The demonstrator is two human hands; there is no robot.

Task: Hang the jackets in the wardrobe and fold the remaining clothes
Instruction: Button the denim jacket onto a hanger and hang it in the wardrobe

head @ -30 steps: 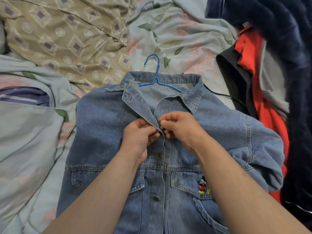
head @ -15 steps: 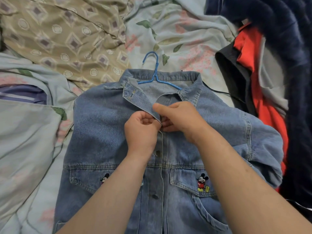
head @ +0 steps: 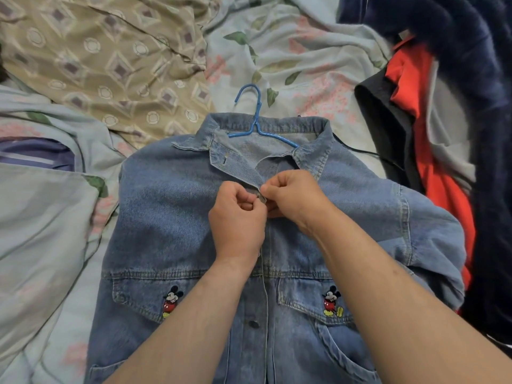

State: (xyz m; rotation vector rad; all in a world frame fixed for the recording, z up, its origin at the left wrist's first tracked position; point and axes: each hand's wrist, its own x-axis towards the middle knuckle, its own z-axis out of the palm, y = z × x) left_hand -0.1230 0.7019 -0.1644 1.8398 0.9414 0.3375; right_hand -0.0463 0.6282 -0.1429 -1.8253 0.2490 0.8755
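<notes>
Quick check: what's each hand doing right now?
Left hand: pinching the denim jacket placket edge.
Right hand: pinching the jacket's opposite front edge.

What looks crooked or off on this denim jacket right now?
The denim jacket's collar sits uneven: its left flap is folded open, top buttonhole empty, while both hands pinch the placket lower down. The blue hanger looks seated.

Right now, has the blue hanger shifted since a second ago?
No. The blue hanger still has its hook beside the same green leaf on the floral sheet, arms inside the collar of the denim jacket.
</notes>
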